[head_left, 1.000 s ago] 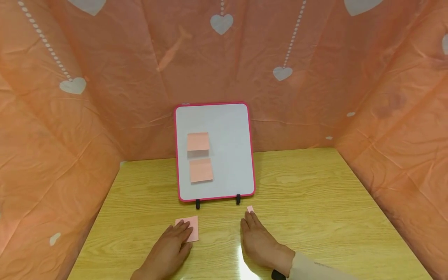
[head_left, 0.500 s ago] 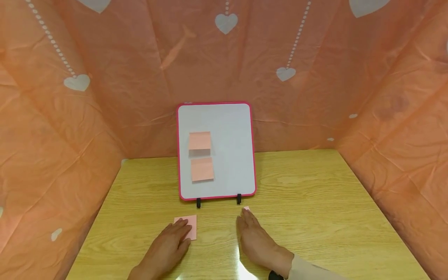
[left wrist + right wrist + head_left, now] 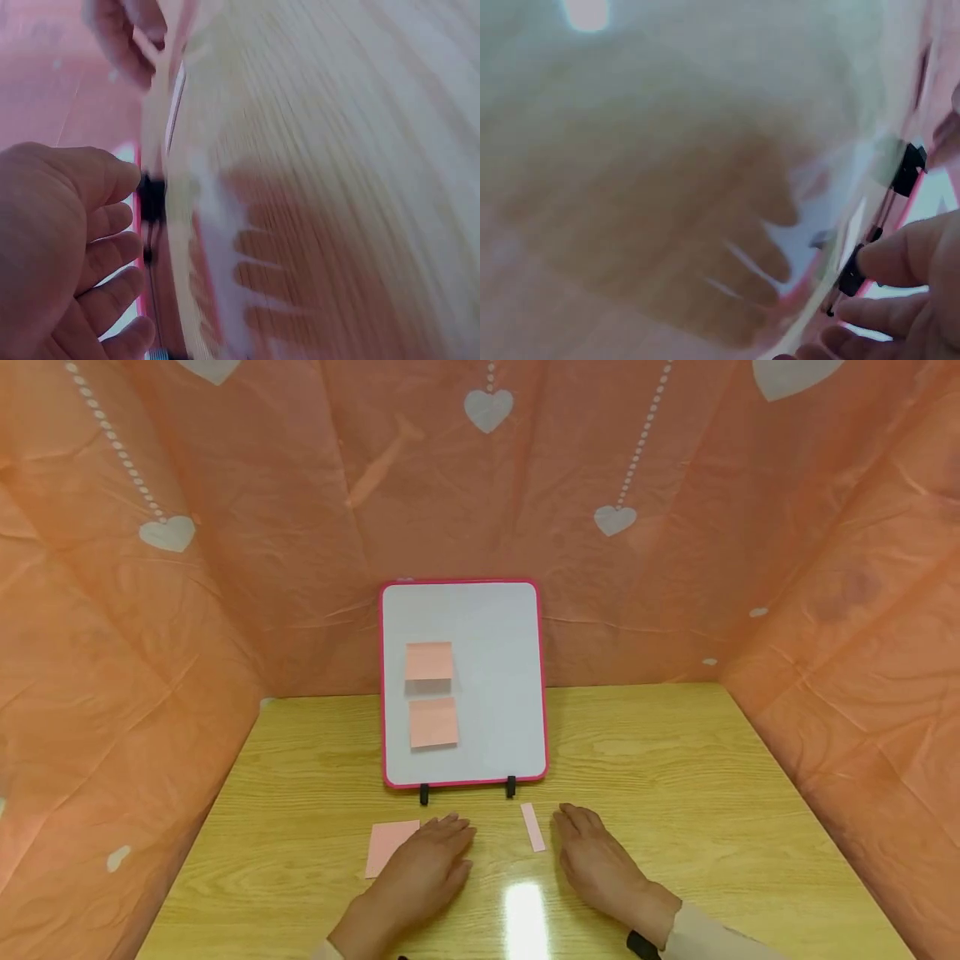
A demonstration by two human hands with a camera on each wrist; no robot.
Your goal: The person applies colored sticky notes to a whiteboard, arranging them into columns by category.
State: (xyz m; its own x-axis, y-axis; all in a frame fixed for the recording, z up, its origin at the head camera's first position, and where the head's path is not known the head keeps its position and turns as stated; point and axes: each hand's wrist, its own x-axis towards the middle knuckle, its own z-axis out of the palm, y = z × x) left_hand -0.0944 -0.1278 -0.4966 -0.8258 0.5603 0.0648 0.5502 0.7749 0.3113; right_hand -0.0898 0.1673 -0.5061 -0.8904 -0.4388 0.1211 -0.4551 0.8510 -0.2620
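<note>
My left hand [image 3: 423, 870] hovers with relaxed fingers over the table, its back covering the right part of a square pink sticky note [image 3: 386, 843]; whether this is one sheet or a pad I cannot tell. To the right of the strip is my right hand [image 3: 603, 867], fingers fairly straight, holding nothing. Between the hands lies a narrow pink paper strip [image 3: 532, 827], flat on the wood and touched by neither. In the left wrist view the left hand [image 3: 67, 247] grips nothing; the right wrist view shows the right hand [image 3: 907, 285] likewise without a thing in it.
Behind the hands a pink-framed whiteboard [image 3: 498, 685] stands on black feet [image 3: 511, 787]. On its left half are an upper sticky note [image 3: 429, 661] and a lower one [image 3: 433, 723]. An orange curtain [image 3: 637, 602] with hearts surrounds the wooden table [image 3: 675, 760].
My left hand has slid right, off most of the square note. The right hand has moved right, away from the strip, which now shows in full. The head view has shifted slightly.
</note>
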